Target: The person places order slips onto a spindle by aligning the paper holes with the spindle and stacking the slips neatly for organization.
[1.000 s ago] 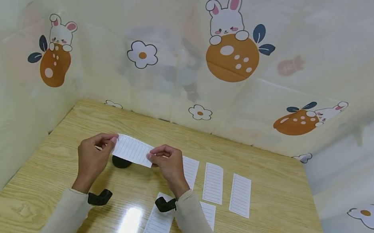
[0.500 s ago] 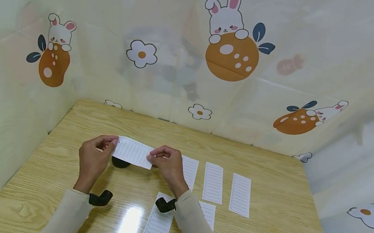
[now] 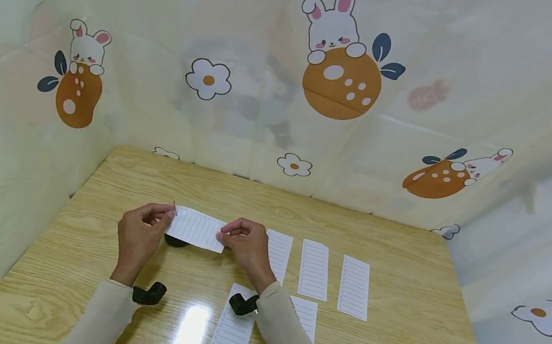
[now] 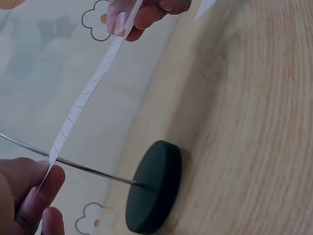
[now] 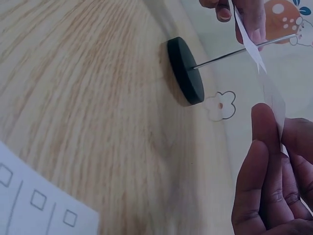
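Between both hands, a lined checklist slip (image 3: 196, 228) is stretched sideways above the table. My left hand (image 3: 140, 238) pinches its left end between thumb and fingers; my right hand (image 3: 249, 251) pinches the right end. Under the slip stands a bill spike, whose round black base (image 4: 154, 188) is mostly covered by paper in the head view. Its thin metal rod (image 5: 220, 58) rises past the slip's left end, close to my left fingertips, as both wrist views show. Whether the rod goes through the paper or only beside it, I cannot tell.
Several more lined slips lie on the wooden table (image 3: 407, 334), including one far right (image 3: 355, 288) and one in front (image 3: 232, 332). My right forearm partly covers some. A printed curtain (image 3: 265, 28) surrounds the table at the back and sides.
Both hands have come down slightly with the slip, still stretched between them. More of the rod's tip now shows above the slip's left end. The slips on the table stay put.
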{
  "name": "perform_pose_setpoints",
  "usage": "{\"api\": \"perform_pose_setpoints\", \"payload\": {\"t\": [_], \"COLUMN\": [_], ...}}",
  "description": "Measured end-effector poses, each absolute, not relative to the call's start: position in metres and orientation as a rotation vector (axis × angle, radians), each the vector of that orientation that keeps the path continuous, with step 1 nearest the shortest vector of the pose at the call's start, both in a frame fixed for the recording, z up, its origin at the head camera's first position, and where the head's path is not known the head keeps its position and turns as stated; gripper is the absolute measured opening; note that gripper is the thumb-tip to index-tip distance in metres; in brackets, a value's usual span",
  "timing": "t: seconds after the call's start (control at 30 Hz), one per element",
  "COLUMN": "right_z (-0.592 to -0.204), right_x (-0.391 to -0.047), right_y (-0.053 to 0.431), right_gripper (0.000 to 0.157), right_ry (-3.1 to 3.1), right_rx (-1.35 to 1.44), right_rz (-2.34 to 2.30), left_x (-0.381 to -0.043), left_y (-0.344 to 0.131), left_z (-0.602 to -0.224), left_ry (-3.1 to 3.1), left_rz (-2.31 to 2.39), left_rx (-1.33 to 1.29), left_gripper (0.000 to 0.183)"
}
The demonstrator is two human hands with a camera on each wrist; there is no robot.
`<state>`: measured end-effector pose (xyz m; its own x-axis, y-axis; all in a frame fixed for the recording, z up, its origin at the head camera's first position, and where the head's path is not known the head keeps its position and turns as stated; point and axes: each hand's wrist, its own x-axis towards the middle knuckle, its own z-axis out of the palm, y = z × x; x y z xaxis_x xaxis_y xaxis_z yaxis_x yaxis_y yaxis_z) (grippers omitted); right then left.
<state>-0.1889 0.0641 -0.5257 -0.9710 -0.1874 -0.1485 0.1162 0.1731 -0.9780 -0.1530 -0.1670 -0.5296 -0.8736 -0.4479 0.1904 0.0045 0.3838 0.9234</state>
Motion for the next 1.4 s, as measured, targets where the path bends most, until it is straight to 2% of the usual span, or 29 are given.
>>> {"api": "perform_pose_setpoints", "payload": {"t": [0.27, 1.4], "right_z": [-0.527, -0.546], "right_x": [-0.188, -0.188], "right_y": [0.063, 0.058], "right_gripper": [0.011, 0.013], "right_ry": [2.285, 2.586], "right_rx": [-0.052, -0.081], "right_rz": [-1.797, -1.525], "left_x": [-0.153, -0.157], "left_y": [-0.167, -0.168], "left_z": [-0.54, -0.561], "left_ry": [-2.3, -2.442], "left_rz": [-1.482, -1.358], "left_rx": [0.46, 0.494], "left_gripper": [0.01, 0.006]}}
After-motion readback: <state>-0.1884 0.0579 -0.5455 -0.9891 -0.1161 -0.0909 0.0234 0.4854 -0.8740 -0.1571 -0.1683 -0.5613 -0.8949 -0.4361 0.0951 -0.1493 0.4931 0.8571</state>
